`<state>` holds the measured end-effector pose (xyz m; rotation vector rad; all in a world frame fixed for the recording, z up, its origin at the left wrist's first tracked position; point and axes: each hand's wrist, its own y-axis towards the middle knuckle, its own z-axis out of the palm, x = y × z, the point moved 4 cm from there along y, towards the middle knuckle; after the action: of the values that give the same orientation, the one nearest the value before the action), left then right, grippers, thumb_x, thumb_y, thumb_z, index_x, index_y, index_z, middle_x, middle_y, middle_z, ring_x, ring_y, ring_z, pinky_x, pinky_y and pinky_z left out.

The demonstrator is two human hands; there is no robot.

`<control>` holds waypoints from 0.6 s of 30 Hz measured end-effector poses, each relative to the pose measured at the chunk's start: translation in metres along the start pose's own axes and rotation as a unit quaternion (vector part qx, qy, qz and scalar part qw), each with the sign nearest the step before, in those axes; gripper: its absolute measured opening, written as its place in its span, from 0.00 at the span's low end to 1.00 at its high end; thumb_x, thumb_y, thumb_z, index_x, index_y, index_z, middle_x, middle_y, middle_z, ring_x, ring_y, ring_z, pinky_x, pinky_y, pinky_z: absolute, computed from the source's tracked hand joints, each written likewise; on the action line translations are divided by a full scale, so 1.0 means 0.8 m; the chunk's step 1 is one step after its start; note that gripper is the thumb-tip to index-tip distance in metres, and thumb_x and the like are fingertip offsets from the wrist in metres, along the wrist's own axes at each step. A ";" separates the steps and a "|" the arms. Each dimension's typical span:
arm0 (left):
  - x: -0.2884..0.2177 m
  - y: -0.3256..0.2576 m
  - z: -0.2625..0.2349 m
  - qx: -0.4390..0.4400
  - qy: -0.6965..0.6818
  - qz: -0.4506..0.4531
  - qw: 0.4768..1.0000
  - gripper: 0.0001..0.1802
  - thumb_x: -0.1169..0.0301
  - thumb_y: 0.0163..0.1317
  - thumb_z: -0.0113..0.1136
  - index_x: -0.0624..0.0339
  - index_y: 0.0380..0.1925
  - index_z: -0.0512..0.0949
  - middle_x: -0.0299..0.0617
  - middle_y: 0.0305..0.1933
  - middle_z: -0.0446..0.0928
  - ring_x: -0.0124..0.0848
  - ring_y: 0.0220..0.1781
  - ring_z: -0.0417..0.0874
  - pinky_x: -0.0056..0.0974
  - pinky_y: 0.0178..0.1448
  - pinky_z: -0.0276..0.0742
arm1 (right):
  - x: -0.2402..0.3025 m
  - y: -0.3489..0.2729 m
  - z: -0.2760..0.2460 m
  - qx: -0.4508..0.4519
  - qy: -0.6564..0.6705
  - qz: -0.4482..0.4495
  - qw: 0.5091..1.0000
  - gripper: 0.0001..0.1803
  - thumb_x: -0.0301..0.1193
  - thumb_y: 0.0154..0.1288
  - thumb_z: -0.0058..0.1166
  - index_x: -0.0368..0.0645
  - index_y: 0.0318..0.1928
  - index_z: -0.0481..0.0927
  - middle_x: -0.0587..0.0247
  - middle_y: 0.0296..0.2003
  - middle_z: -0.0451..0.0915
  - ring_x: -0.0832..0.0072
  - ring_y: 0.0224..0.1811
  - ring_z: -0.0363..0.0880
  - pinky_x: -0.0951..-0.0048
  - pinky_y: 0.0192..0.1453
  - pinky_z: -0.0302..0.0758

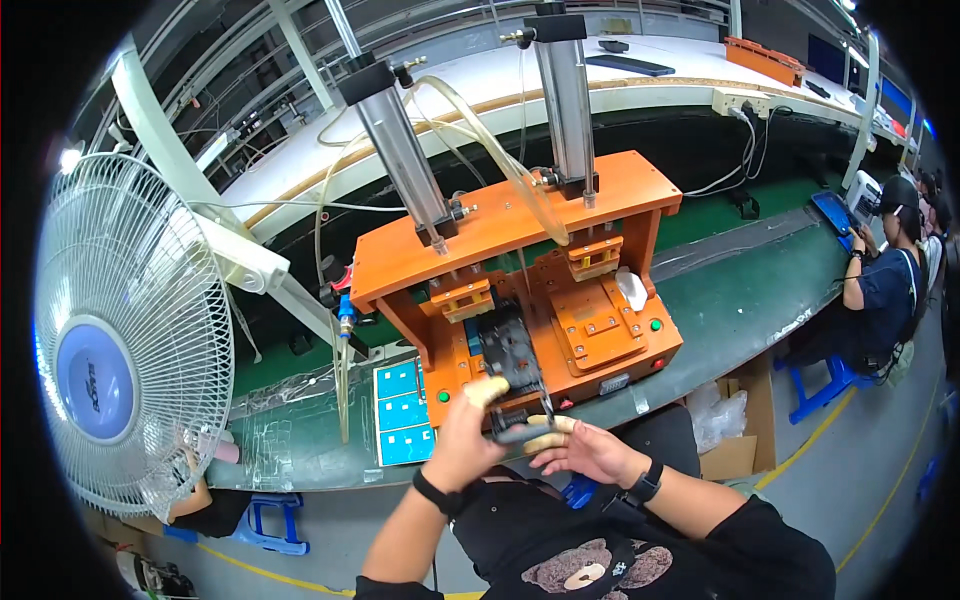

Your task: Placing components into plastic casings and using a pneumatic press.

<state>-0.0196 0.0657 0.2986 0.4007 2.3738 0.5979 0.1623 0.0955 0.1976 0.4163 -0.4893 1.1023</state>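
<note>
In front of an orange two-station press point(520, 235), my left hand point(465, 435) closes on one end of a thin dark grey part point(518, 434). My right hand point(585, 452) pinches the other end of it between thumb and fingers. Pale yellow finger covers sit on some fingertips of both hands. Just beyond the left fingers, a black moulded plate point(508, 350) lies in the press's left station, below a raised orange press head point(462, 297). The right station's orange fixture point(597, 328) has no black plate on it.
A blue sheet with white-outlined panels point(402, 412) lies left of the press. A large fan point(130, 340) stands at the left. Two air cylinders point(400, 145) with hoses rise above the press. At far right a seated person point(885, 270) works; a cardboard box point(735, 440) with plastic bags stands below the bench.
</note>
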 end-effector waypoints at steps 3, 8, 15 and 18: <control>0.039 0.031 -0.018 0.000 0.055 -0.014 0.998 0.38 0.77 0.39 0.76 0.61 0.56 0.72 0.51 0.56 0.75 0.50 0.60 0.76 0.45 0.65 0.72 | -0.006 -0.019 -0.021 -0.060 -0.061 0.038 0.996 0.30 0.45 0.78 0.42 0.40 0.70 0.61 0.54 0.58 0.75 0.70 0.55 0.77 0.67 0.60 0.73; 0.069 0.055 -0.028 0.059 0.072 -0.045 0.995 0.35 0.72 0.45 0.75 0.62 0.56 0.73 0.51 0.55 0.75 0.49 0.59 0.75 0.44 0.63 0.73 | 0.006 -0.064 -0.046 -0.139 -0.164 0.007 0.977 0.23 0.38 0.78 0.41 0.37 0.65 0.69 0.55 0.55 0.79 0.73 0.51 0.79 0.72 0.56 0.76; 0.070 0.064 -0.023 0.172 0.091 -0.061 0.979 0.32 0.67 0.50 0.75 0.64 0.55 0.75 0.51 0.55 0.74 0.50 0.59 0.75 0.43 0.63 0.73 | 0.018 -0.112 -0.071 -0.220 -0.150 -0.010 0.964 0.25 0.41 0.78 0.38 0.36 0.63 0.70 0.53 0.54 0.80 0.72 0.50 0.80 0.71 0.56 0.74; 0.066 0.060 -0.022 0.163 0.070 -0.090 0.980 0.39 0.63 0.47 0.77 0.63 0.59 0.72 0.53 0.59 0.71 0.50 0.63 0.73 0.43 0.68 0.69 | 0.006 -0.106 -0.070 -0.203 -0.179 -0.008 0.963 0.23 0.39 0.78 0.39 0.37 0.64 0.70 0.55 0.54 0.80 0.74 0.49 0.80 0.72 0.56 0.74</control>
<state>-0.0644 0.1231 0.3080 0.2870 2.6160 0.1563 0.2513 0.0964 0.1479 0.2557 -1.0101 0.8826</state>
